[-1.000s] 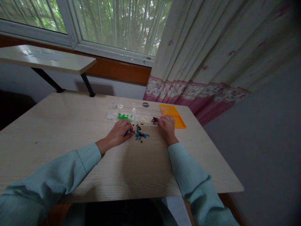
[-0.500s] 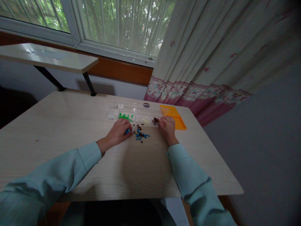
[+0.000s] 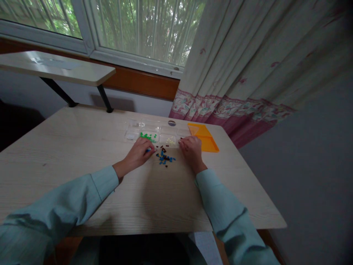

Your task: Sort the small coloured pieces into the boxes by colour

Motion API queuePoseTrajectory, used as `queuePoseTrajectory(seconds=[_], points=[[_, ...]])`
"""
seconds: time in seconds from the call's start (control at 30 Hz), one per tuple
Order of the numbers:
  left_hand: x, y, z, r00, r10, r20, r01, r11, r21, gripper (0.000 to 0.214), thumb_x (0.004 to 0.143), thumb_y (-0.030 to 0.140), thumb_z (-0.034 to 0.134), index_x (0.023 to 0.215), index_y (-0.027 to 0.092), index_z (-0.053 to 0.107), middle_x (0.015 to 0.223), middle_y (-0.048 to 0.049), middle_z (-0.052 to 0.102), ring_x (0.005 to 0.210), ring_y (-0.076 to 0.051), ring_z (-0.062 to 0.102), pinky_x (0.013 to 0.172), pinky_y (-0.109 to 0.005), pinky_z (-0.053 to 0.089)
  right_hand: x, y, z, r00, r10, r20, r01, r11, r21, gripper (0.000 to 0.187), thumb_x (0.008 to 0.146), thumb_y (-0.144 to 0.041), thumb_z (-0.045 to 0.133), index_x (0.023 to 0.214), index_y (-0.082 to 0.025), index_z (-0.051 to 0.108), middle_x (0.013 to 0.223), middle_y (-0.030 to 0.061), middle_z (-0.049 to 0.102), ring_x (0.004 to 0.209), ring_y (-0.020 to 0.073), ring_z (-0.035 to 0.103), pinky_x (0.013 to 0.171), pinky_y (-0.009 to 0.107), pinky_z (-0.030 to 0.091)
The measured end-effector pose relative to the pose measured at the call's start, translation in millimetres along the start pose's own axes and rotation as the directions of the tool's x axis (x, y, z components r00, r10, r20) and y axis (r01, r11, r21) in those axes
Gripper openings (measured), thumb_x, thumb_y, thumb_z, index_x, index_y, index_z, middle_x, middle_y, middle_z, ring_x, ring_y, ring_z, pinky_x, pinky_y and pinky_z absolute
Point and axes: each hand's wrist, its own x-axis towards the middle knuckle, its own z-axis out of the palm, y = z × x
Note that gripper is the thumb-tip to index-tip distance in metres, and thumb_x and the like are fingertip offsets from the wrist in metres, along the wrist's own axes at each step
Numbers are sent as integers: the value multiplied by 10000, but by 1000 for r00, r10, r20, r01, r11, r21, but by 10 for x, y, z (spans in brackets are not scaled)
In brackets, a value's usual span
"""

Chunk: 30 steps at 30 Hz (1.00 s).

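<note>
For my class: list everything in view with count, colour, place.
Wood-grain desk: one, pale, centre
Plastic compartment box: one, clear, desk's far side
Small green pieces: many, green, in box
Small yellow pieces: several, pale, beside green ones
Small brown pieces: few visible, brown, box's right end
Loose small pieces: uncounted, blue and brown, before box
Shallow plastic tray: one, orange, right of box
Oval mark: one, dark, box's far edge
Desk shelf: one, white, far left
White-framed window: one, white, behind desk
Floral curtain: one, cream and pink, beside window
Left hand: one, bare, beside loose pieces
Right hand: one, bare, box's right end
Sleeves: two, teal, both arms
</note>
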Motion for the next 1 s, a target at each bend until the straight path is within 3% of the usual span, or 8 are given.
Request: queuePoseTrajectory(seconds=[0.13, 0.33, 0.67, 1.0], points=[[20, 7, -24, 1000, -17, -11, 17, 998, -54, 251, 973, 361, 493, 843, 178, 606, 846, -46, 602, 881, -200, 526, 836, -370, 432, -53, -380, 34, 977, -211, 35, 207, 973, 100, 224, 961, -354, 525, 1027, -269, 722, 939, 34, 705, 987, 209, 542, 987, 403, 332], [15, 17, -47, 1000, -8, 10, 9, 995, -98, 352, 999, 411, 424, 814, 175, 607, 824, -41, 601, 863, -191, 533, 830, -361, 432, -145, -725, 93, 943, -332, -16, 330, 930, 162, 227, 938, -367, 582, 1115, -291, 701, 978, 20, 715, 1011, 197, 553, 1071, 418, 321], [27, 61, -59, 998, 38, 49, -35, 997, -72, 385, 1004, 426, 408, 749, 179, 559, 757, -24, 557, 811, -179, 505, 777, -330, 414, -167, -867, 68, 947, -314, -62, 320, 931, 174, 151, 928, -349, 608, 1001, -293, 728, 923, 5, 728, 966, 179, 574, 1057, 402, 353], [35, 80, -78, 995, 43, 94, -37, 997, -62, 442, 1011, 432, 361, 725, 175, 579, 740, -44, 563, 789, -187, 509, 769, -344, 418, -173, -872, 78, 953, -302, -13, 299, 935, 193, 125, 922, -334, 620, 977, -296, 726, 913, 7, 716, 966, 178, 571, 1033, 394, 342]])
